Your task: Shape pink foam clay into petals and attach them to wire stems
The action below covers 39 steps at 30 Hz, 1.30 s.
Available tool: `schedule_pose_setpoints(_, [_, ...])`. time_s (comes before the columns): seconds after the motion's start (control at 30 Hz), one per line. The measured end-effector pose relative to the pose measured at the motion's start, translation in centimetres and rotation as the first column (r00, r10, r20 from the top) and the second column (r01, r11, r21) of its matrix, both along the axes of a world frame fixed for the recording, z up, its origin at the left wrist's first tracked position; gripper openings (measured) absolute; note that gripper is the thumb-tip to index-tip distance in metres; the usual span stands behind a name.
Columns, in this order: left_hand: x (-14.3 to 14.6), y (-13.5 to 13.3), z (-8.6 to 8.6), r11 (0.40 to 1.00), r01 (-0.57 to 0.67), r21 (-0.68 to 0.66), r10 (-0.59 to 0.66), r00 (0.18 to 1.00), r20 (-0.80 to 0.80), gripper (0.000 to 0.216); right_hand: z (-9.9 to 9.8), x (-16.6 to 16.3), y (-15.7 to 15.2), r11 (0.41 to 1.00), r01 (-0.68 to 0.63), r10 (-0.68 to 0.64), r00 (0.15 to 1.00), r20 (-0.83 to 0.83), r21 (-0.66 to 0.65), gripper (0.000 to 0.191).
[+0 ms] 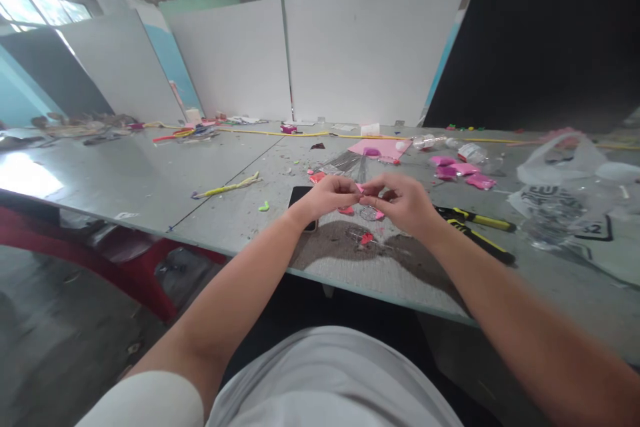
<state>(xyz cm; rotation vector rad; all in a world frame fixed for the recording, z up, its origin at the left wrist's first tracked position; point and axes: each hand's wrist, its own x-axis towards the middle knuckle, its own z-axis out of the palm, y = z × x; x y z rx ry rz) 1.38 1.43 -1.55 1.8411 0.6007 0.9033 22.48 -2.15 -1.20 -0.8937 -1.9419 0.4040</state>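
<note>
My left hand (pixel 331 195) and my right hand (pixel 403 201) meet over the table near its front edge. Their fingertips pinch a small pink clay-like piece (pixel 359 187) between them, mostly covered by the fingers. Below the hands lies a thin wire shape with a red bit (pixel 367 238) on it. More pink scraps (pixel 346 210) show just under the fingers. A dark phone (pixel 299 195) rests partly behind my left wrist. Beside my right forearm are pliers with yellow and black handles (pixel 483 220).
Several bright pink packets (pixel 463 170) and clear plastic bottles (pixel 473 153) lie at right, near a plastic bag (pixel 555 180). Behind the hands is a pink sheet (pixel 387 147). A yellow-green twisted stick (pixel 227 187) and a green scrap (pixel 263 206) lie left. White panels (pixel 375 47) stand behind.
</note>
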Motion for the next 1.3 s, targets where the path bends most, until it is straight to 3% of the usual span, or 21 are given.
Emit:
schedule_pose_setpoints(0.13, [0.0,-0.1,-0.2,0.992,-0.038,0.123,0.042,0.999,-0.031,0.017,0.0,0.3,0.3,0.982,-0.004,0.000,1.000,-0.023,-0.186,0.036])
schedule_pose_setpoints(0.27, [0.1,-0.3,-0.3,0.972,-0.086,0.218,0.091,0.996,-0.014,0.013,0.3,0.1,0.3,0.925,-0.028,-0.004,0.997,-0.083,-0.379,0.039])
schedule_pose_setpoints(0.43, [0.5,-0.6,-0.3,0.958,-0.180,0.225,0.159,0.981,0.110,0.023,0.3,-0.1,0.2,0.824,-0.196,0.026,0.950,-0.310,-0.531,0.046])
schedule_pose_setpoints(0.73, [0.5,-1.1,0.5,0.972,-0.204,0.116,0.178,0.963,0.201,0.025,-0.7,0.5,0.8,0.785,-0.381,0.118,0.867,-0.485,-0.490,0.040])
schedule_pose_setpoints(0.93, [0.5,0.2,-0.1,0.925,-0.363,0.114,0.345,0.926,0.150,0.024,-0.6,0.8,0.6,0.772,-0.401,0.156,0.872,-0.464,-0.494,0.040])
schedule_pose_setpoints(1.03, [0.2,1.0,-0.6,0.869,-0.425,0.255,0.440,0.898,0.000,0.019,-0.5,0.8,0.6,0.782,-0.382,0.152,0.883,-0.444,-0.492,0.037])
schedule_pose_setpoints(1.17, [-0.7,1.7,-1.1,0.792,-0.290,0.537,0.453,0.869,-0.200,0.006,-0.3,0.8,0.9,0.840,-0.283,0.084,0.911,-0.405,-0.462,0.038])
schedule_pose_setpoints(1.3, [-1.0,2.0,-1.4,0.744,-0.198,0.639,0.449,0.856,-0.257,0.015,-0.2,1.0,1.4,0.904,-0.077,-0.050,0.958,-0.283,-0.421,0.044])
